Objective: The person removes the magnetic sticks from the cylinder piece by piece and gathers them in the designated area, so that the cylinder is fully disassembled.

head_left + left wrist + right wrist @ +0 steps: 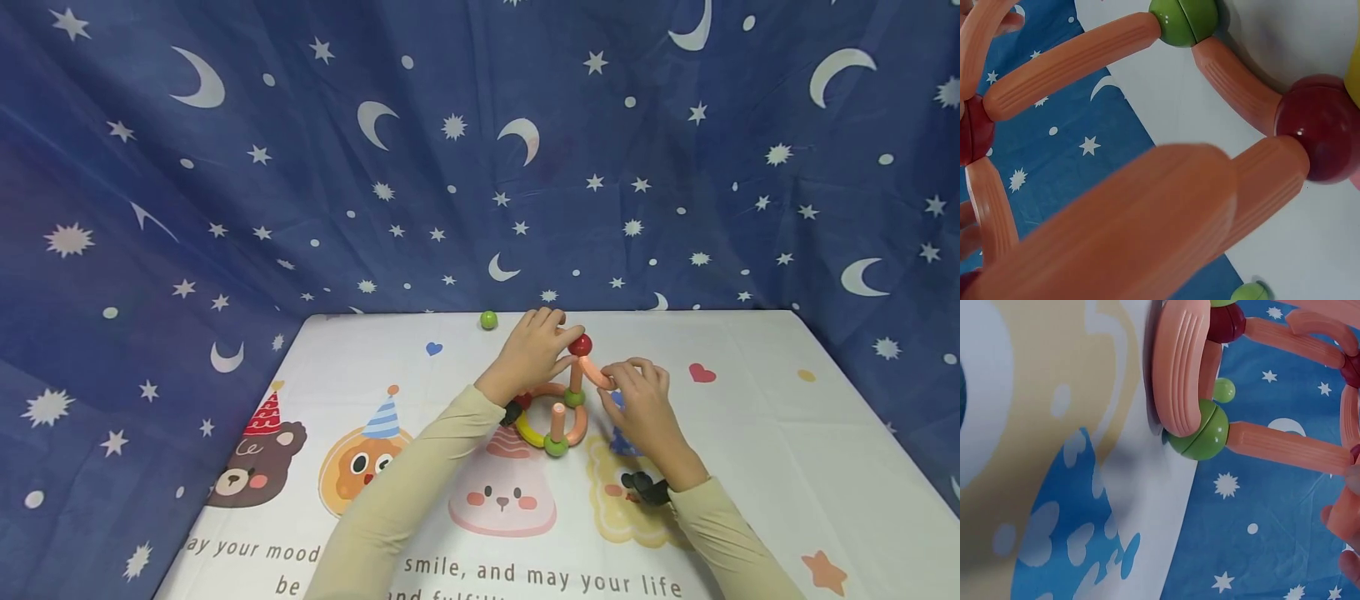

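In the head view, my left hand (534, 350) pinches a red ball (580, 344) on top of an upright orange stick (576, 375). My right hand (637, 400) holds the lower end of a curved orange piece (596, 372), whose upper end meets that ball. Below them sits a ring of curved orange pieces and one yellow curved piece (529, 433), joined by balls. A shorter-looking orange stick (558, 422) rises from the front green ball (557, 445). The right wrist view shows fingertips (1354, 478) at the right edge, by the orange pieces. Part of the ring is hidden behind my left wrist.
A loose green ball (488, 320) lies near the table's back edge. The white tablecloth (735, 433) bears printed animals, hearts and lettering. Behind the table hangs a blue curtain (450, 167) with stars and moons.
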A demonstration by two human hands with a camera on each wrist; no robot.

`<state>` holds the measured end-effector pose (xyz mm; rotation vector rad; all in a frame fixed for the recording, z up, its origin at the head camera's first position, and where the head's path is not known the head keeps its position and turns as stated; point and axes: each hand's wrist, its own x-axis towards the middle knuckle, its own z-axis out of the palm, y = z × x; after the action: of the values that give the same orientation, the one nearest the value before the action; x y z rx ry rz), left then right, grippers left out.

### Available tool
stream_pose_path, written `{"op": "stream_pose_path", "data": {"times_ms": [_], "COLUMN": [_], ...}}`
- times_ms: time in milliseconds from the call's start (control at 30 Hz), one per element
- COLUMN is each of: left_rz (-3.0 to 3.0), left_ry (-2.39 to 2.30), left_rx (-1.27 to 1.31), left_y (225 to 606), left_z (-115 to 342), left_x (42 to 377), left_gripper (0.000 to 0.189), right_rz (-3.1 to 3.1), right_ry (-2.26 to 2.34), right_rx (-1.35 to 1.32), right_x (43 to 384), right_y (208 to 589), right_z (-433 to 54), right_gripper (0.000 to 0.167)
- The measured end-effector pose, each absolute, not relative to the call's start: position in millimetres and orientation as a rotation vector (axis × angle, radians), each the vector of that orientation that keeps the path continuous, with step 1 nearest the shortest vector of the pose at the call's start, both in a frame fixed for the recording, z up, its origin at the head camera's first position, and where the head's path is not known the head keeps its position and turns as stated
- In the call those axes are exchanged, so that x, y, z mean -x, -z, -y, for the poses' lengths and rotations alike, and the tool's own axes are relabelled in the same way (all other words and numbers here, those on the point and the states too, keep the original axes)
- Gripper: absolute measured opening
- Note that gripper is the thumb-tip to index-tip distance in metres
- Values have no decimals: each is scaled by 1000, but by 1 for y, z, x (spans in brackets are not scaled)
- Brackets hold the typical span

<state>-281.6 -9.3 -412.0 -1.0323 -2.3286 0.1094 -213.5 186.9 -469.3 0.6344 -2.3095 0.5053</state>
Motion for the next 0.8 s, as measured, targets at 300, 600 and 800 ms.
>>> {"op": "stream_pose_path", "data": {"times_ms": [300,600,800], "left_rz": [2355,2373,2384], "left_ry": [-36,-3,-13], "left_rx": [1027,1024,1016], "left_y": [415,415,415], "left_z": [8,9,9], "left_x": [282,282,282], "left_gripper": [33,35,36], "right_rz": [2279,2188,2170], "right_ry": [-505,-487,-496], "right_rx": [-661,-700,-704], "right_x": [212,212,210], "right_y": [466,465,465], "right_z": [-194,-197,-198], "right_gripper": [35,36,31]}}
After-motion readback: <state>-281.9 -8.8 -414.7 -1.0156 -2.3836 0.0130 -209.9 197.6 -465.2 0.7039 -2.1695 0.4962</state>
